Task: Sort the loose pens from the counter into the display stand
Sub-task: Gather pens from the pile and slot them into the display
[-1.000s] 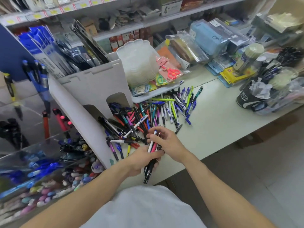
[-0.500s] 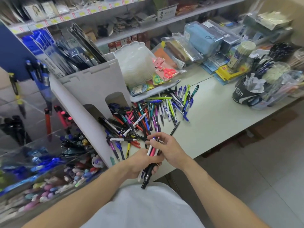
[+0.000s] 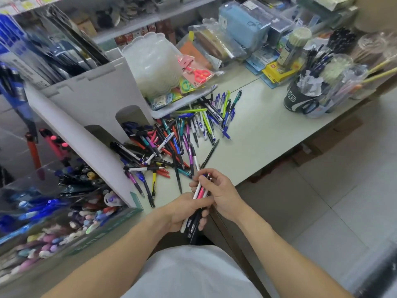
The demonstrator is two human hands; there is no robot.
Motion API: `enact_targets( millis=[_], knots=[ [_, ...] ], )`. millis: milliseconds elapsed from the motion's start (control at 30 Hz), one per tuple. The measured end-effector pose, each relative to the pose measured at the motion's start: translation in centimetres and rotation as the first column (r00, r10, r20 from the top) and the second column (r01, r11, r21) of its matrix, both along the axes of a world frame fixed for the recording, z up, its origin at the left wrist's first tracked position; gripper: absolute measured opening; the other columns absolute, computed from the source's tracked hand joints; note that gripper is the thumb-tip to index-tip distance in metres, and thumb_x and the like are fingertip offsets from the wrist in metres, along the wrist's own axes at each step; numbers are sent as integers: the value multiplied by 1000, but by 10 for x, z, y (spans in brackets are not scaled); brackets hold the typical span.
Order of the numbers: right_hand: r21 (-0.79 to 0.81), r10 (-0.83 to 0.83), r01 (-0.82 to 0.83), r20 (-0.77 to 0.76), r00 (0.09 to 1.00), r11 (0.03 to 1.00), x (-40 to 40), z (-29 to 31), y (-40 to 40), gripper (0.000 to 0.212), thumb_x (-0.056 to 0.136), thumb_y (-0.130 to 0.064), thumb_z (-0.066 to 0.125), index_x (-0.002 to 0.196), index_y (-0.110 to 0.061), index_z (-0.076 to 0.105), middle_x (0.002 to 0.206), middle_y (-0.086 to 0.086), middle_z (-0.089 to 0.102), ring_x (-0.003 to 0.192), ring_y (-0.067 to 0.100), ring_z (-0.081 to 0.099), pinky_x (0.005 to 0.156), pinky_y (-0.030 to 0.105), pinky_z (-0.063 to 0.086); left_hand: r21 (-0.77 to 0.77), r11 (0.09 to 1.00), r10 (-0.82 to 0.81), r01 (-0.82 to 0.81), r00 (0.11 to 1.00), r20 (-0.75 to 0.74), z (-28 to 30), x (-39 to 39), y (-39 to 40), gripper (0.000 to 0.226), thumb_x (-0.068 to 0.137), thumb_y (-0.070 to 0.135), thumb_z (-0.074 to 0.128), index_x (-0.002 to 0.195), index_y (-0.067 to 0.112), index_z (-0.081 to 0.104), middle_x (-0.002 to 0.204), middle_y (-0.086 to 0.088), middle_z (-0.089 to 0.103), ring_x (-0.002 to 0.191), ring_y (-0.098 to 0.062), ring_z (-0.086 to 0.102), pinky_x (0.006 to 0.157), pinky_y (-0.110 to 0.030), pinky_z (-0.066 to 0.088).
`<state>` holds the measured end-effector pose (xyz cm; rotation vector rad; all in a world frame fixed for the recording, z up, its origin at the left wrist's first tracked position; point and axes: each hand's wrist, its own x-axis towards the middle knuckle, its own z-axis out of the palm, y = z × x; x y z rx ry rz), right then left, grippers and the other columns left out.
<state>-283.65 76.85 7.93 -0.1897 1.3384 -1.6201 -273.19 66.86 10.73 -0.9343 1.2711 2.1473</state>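
Pens [image 3: 171, 145] sprawl between stand [image 3: 90, 117] and, seemingly, tray [image 3: 184, 104].

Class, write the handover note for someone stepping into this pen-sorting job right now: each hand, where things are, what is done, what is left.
Left hand grips a bundle of pens near the counter's front edge.
Right hand pinches the bundle's top end.
The loose pile of pens covers the counter beside the white display stand.
Done: one handful gathered.
Left: slot the handful, then sort the pile.

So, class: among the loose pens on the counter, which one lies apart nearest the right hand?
The thin dark pen, lying diagonally alone just beyond the right hand, beside the jumbled heap.
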Motion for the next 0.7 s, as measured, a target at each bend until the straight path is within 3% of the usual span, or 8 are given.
enact_targets(
  millis=[100,233,333,500,600,700],
  knots=[
    [23,-16,18,-50,999,1000,15,-1,33,10,100,-5,60,108,-8,65,101,10,71,95,24,71,91,43,58,49,998,-48,50,998,-35,0,12,28,24,98,21,62,83,5,54,68,-12,57,58,-23,57,61,-31,53],
    [60,-106,108,-33,994,992,61,-4,82,22,97,5,59,115,-8,59,101,9,66,87,23,69,87,43,58,143,982,-126,123,992,7,-15,55,71,17,96,13,65,101,0,56,84,-18,62,78,-31,63,82,-44,55],
    [119,-146,143,12,989,983,113,-6,125,21,88,-9,69,108,-9,62,94,11,69,86,25,70,90,46,58,182,964,-210,195,976,66,-26,97,106,18,96,13,66,106,0,58,88,-18,65,82,-32,65,88,-48,55],
    [224,-386,359,87,918,906,169,-6,200,26,95,-6,68,119,-12,59,100,16,71,93,29,71,89,47,58,194,947,-269,255,962,50,-35,136,176,20,95,20,67,89,3,57,74,-14,58,64,-27,57,67,-40,53],
    [283,-506,466,83,859,838,160,-17,235,36,99,-9,63,132,-15,53,112,14,67,93,24,69,79,34,58,140,953,-270,268,963,-9,-40,127,203,23,98,23,63,86,6,53,67,-9,51,54,-21,48,54,-33,48],
    [428,-611,529,72,788,733,131,-48,268,21,99,-9,64,120,-9,60,110,21,66,90,25,68,79,37,59,13,976,-219,219,976,-10,-56,106,211,24,98,19,64,81,8,51,65,-9,49,50,-21,44,52,-33,44]
  ],
)
